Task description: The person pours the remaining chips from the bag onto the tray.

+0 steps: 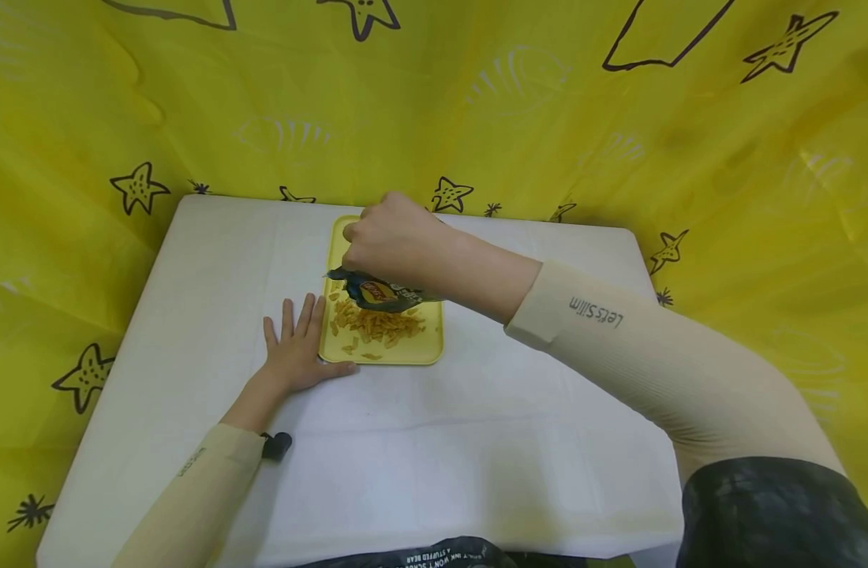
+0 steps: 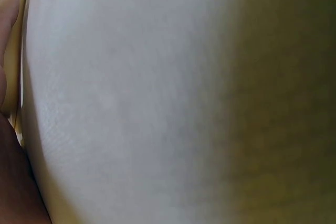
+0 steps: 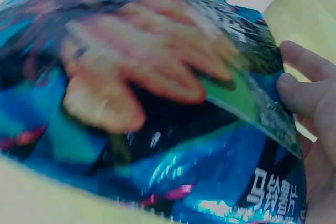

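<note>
My right hand (image 1: 398, 241) grips a dark blue chip bag (image 1: 379, 292) from above, over a yellow tray (image 1: 435, 343). Loose chips (image 1: 380, 325) lie heaped and scattered in the tray, and the bag hides part of it. In the right wrist view the shiny bag (image 3: 157, 150) fills most of the picture, with the thumb and fingers (image 3: 310, 95) pinching its edge. My left hand (image 1: 295, 355) lies with fingers spread on the white table at the tray's left front corner. Only a little of the left hand (image 2: 6, 24) shows in the left wrist view.
A white-covered table (image 1: 548, 442) extends around the tray. Behind it and at both sides hangs a yellow curtain (image 1: 405, 102) with starfish and fish drawings. A small black object (image 1: 276, 446) sits at the left wrist.
</note>
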`<control>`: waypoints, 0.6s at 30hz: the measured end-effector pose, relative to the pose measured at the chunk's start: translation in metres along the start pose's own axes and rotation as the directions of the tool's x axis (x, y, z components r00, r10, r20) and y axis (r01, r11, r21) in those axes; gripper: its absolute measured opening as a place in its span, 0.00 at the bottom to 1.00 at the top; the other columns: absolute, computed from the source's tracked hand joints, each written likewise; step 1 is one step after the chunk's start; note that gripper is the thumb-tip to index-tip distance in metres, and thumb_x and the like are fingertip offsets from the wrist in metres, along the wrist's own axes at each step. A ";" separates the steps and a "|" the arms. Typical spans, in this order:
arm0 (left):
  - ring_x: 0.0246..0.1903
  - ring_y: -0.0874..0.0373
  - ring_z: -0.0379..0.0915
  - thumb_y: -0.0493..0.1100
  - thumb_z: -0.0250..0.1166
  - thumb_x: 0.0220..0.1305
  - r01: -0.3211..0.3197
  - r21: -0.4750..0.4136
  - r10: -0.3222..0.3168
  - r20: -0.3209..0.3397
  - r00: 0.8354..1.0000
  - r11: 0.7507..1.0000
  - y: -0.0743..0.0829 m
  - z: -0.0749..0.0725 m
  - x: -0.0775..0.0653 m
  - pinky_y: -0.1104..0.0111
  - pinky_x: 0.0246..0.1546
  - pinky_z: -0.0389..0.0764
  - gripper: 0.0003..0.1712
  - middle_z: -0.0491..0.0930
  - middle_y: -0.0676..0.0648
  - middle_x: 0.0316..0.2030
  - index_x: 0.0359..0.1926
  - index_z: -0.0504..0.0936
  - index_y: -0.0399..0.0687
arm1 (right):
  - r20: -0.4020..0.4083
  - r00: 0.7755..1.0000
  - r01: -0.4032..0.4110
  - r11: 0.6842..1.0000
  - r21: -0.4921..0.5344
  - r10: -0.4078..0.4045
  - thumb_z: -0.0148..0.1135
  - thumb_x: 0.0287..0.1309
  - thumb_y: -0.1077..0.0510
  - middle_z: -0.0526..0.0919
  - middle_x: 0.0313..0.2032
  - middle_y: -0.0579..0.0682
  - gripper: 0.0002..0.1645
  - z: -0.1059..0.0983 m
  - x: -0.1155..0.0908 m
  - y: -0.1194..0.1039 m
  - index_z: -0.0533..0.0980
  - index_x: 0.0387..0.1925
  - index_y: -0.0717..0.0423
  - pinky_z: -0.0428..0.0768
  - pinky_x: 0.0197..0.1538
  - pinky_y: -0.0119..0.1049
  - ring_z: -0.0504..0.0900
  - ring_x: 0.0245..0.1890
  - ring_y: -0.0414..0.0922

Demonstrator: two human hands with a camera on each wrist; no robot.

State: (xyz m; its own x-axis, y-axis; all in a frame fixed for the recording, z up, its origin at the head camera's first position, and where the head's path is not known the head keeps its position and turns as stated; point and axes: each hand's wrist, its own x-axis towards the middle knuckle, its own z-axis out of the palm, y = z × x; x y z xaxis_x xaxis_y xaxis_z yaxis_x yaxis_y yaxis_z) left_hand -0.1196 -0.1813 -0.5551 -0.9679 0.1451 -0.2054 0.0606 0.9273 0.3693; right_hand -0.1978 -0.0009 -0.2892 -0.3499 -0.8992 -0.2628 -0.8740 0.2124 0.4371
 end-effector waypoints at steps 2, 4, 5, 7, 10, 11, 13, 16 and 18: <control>0.65 0.41 0.09 0.83 0.54 0.37 -0.001 -0.001 0.001 -0.003 1.000 1.000 0.000 0.000 0.000 0.39 0.55 0.17 0.74 0.24 0.44 0.71 0.70 0.26 0.48 | 0.009 1.000 0.000 1.000 0.006 0.000 0.64 0.54 0.52 0.80 0.35 0.43 0.08 0.000 0.000 0.000 0.80 0.37 0.37 0.76 0.29 0.40 0.77 0.30 0.44; 0.65 0.41 0.10 0.83 0.54 0.37 -0.003 0.002 0.003 -0.009 1.000 1.000 0.000 0.001 0.001 0.39 0.55 0.17 0.74 0.25 0.44 0.71 0.71 0.27 0.48 | 0.008 1.000 -0.001 1.000 0.012 0.001 0.67 0.50 0.50 0.80 0.35 0.43 0.10 0.000 -0.001 0.000 0.80 0.37 0.37 0.77 0.31 0.41 0.77 0.30 0.45; 0.65 0.41 0.10 0.83 0.54 0.37 -0.001 0.002 0.001 -0.010 1.000 1.000 0.000 0.001 0.001 0.39 0.55 0.17 0.74 0.25 0.44 0.71 0.71 0.27 0.48 | 0.004 1.000 -0.001 1.000 0.016 0.001 0.69 0.46 0.49 0.80 0.35 0.43 0.13 0.000 -0.002 0.001 0.80 0.38 0.37 0.77 0.31 0.41 0.77 0.31 0.45; 0.65 0.41 0.10 0.83 0.54 0.37 0.001 0.004 -0.001 -0.011 1.000 1.000 0.000 0.001 0.001 0.40 0.55 0.17 0.74 0.25 0.44 0.71 0.71 0.27 0.48 | -0.006 1.000 -0.003 1.000 0.024 0.003 0.70 0.44 0.48 0.80 0.34 0.43 0.14 0.000 -0.003 0.001 0.79 0.37 0.36 0.77 0.32 0.42 0.78 0.30 0.45; 0.65 0.41 0.10 0.83 0.55 0.37 -0.001 0.002 0.001 -0.011 1.000 1.000 0.000 0.001 0.001 0.40 0.55 0.16 0.74 0.25 0.44 0.71 0.71 0.27 0.48 | -0.009 1.000 -0.003 1.000 0.029 0.003 0.72 0.40 0.47 0.80 0.35 0.43 0.17 0.000 -0.004 0.001 0.79 0.36 0.36 0.77 0.32 0.42 0.78 0.30 0.45; 0.65 0.41 0.09 0.83 0.54 0.36 0.001 0.002 -0.001 -0.009 1.000 1.000 0.000 0.001 0.001 0.40 0.55 0.16 0.74 0.24 0.44 0.71 0.71 0.26 0.49 | -0.013 1.000 -0.001 1.000 0.027 0.001 0.71 0.42 0.47 0.80 0.35 0.43 0.15 0.000 -0.004 0.001 0.79 0.36 0.36 0.77 0.32 0.42 0.78 0.30 0.45; 0.65 0.41 0.09 0.83 0.54 0.36 -0.004 0.000 0.004 -0.008 1.000 1.000 -0.001 0.001 0.001 0.40 0.54 0.16 0.74 0.24 0.44 0.71 0.70 0.26 0.48 | -0.016 1.000 0.002 1.000 0.025 -0.002 0.71 0.44 0.47 0.80 0.35 0.43 0.15 0.000 -0.004 0.001 0.79 0.37 0.36 0.77 0.32 0.42 0.78 0.30 0.45; 0.65 0.41 0.09 0.84 0.53 0.35 -0.003 0.002 0.003 -0.012 1.000 1.000 -0.002 0.002 0.002 0.40 0.54 0.16 0.75 0.24 0.45 0.71 0.70 0.26 0.49 | -0.005 1.000 0.002 1.000 0.023 -0.002 0.72 0.40 0.46 0.80 0.35 0.43 0.18 0.000 -0.004 0.002 0.79 0.38 0.36 0.78 0.33 0.42 0.78 0.31 0.45; 0.65 0.42 0.08 0.84 0.52 0.35 0.001 0.005 -0.001 -0.010 1.000 1.000 -0.003 0.003 0.002 0.40 0.54 0.15 0.75 0.24 0.45 0.71 0.70 0.26 0.49 | -0.002 1.000 -0.003 1.000 0.021 0.003 0.73 0.39 0.45 0.80 0.35 0.43 0.19 0.000 -0.004 0.002 0.79 0.38 0.37 0.78 0.33 0.43 0.78 0.32 0.45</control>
State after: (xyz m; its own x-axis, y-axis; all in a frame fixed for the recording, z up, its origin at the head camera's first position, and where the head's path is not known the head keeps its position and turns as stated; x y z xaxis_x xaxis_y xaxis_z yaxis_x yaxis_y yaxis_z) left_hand -0.1213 -0.1825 -0.5593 -0.9703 0.1407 -0.1967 0.0610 0.9293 0.3642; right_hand -0.1986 0.0029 -0.2872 -0.3522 -0.8993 -0.2594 -0.8797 0.2235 0.4198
